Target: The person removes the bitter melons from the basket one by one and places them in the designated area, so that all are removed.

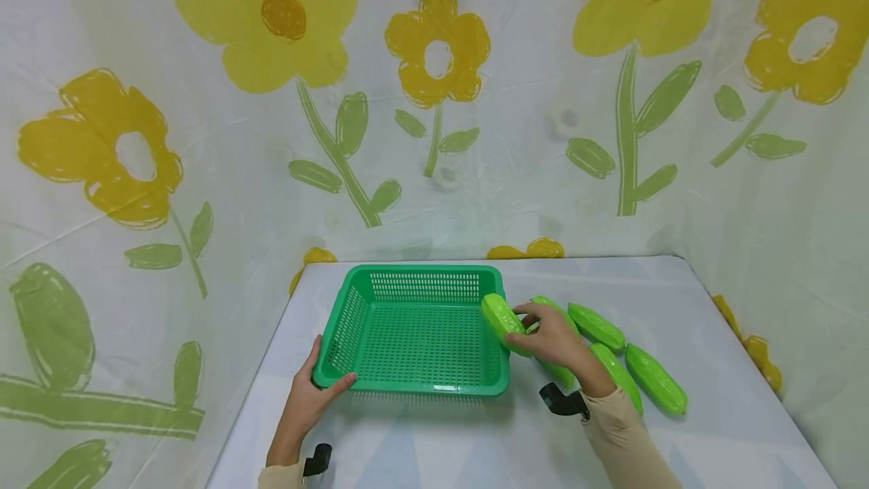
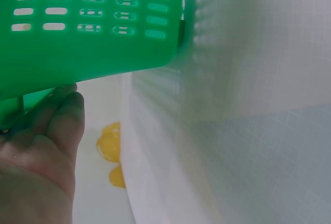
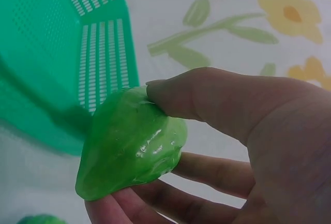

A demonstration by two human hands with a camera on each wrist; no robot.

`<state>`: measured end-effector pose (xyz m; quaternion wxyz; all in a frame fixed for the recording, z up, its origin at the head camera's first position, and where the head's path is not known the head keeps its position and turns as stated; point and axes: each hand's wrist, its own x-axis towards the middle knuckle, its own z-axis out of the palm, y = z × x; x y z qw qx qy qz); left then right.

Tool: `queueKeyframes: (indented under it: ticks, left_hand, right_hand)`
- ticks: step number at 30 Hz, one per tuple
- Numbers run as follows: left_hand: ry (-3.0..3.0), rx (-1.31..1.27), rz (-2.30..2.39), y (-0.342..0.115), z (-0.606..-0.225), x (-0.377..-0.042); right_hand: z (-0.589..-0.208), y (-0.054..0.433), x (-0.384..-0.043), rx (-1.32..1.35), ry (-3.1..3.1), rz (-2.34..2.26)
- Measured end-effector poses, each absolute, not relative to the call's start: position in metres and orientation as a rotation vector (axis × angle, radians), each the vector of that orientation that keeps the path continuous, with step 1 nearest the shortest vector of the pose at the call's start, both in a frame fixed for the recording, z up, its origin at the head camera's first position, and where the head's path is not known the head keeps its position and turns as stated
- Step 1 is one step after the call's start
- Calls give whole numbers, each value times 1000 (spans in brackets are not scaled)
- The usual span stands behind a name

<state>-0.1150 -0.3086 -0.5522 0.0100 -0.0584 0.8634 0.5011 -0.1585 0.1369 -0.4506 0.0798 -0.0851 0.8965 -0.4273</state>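
Note:
A shiny, ridged green cucumber (image 1: 501,317) is pinched between the thumb and fingers of my right hand (image 1: 557,336). It is held at the right rim of a green plastic basket (image 1: 424,269), one end over the inside. In the right wrist view the cucumber (image 3: 134,141) is seen end-on, with the thumb on top and fingers below. My left hand (image 1: 307,400) grips the basket's near left corner, thumb on the front rim and fingers along the left side. The left wrist view shows those fingers (image 2: 67,123) under the rim. The basket floor shows bare mesh.
Several more green cucumbers (image 1: 655,379) lie on the pale table (image 1: 720,429) right of the basket, some partly behind my right hand and forearm. A white cloth (image 1: 516,172) with yellow flowers hangs around the table. Each wrist carries a small black camera mount (image 1: 565,401).

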Motion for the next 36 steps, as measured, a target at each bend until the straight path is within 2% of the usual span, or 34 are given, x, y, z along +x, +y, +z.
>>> queueKeyframes:
  ticks: [36]
  left_hand:
    - [2698,-161,1573,-307,-551,-115]
  right_hand:
    - [-480,231,-115,-87,2716,-1206]
